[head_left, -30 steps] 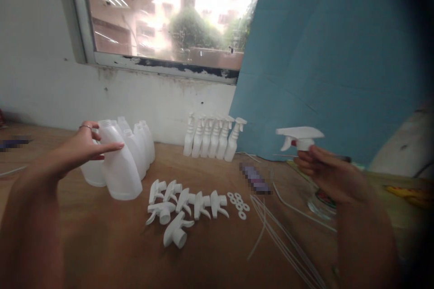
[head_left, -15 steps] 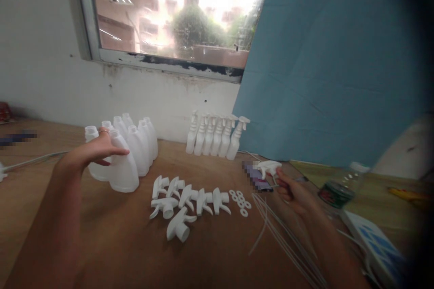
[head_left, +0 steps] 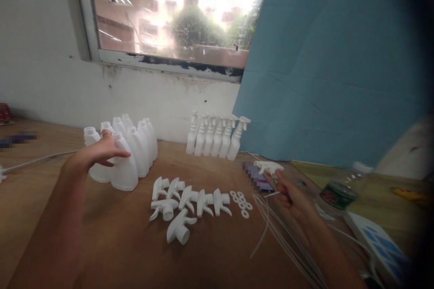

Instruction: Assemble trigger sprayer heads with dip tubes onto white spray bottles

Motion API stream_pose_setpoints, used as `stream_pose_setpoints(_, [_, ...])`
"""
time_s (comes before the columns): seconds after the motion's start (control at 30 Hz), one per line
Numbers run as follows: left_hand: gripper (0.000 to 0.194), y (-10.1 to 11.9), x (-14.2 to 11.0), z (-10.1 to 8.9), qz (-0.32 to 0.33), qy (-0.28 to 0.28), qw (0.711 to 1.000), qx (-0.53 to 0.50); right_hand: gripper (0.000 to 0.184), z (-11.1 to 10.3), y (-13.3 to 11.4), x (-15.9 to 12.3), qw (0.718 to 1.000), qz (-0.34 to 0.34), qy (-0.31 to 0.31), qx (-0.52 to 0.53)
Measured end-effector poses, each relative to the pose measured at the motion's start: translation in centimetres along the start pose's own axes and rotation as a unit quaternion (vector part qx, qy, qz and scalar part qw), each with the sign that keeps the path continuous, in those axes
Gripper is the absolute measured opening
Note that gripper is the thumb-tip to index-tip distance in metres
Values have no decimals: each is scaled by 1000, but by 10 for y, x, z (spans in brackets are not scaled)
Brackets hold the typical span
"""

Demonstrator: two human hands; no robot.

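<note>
My left hand point(head_left: 105, 148) is wrapped round the upper part of a translucent white bottle point(head_left: 124, 174). This bottle stands upright at the front of a cluster of open-necked bottles point(head_left: 144, 144). On the right, my right hand point(head_left: 288, 194) grips a white trigger sprayer head point(head_left: 267, 167), its nozzle toward the left. A thin tube end shows below that hand. Several loose trigger sprayer heads point(head_left: 183, 226) lie on the table between my hands. Beside them is a small group of white ring washers point(head_left: 241, 203).
Several bottles fitted with sprayers point(head_left: 217, 137) stand in a row by the wall. Thin clear tubes point(head_left: 285, 239) and a phone point(head_left: 259, 178) lie near my right hand. Farther right are a drink bottle point(head_left: 342, 194) and a white-and-blue box point(head_left: 376, 244).
My right hand has come down and left with the sprayer head. My left hand has set the tilted bottle upright among the others and still holds it. The view has shifted slightly.
</note>
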State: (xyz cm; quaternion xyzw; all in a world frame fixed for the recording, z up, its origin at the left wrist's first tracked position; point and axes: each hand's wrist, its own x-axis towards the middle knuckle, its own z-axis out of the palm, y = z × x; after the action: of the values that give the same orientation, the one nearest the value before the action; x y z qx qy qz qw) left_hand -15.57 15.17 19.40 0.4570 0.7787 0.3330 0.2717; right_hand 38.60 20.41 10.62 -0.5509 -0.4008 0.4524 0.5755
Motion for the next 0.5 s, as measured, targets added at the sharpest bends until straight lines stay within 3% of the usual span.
stream_pose_setpoints(0.1, [129,-4,4,0,1,9,1000,3,53,-1,1,1,998,51,16,33])
stream_pose_setpoints(0.23, [126,-5,8,3,9,23,1000,3,45,-3,8,6,996,74,-28,41])
stream_pose_setpoints(0.37, [125,-2,8,7,10,21,1000,4,37,-2,19,9,998,48,-24,45])
stream_pose_setpoints(0.5, [126,-4,12,8,26,21,999,10,32,1,29,9,999,-8,34,-1])
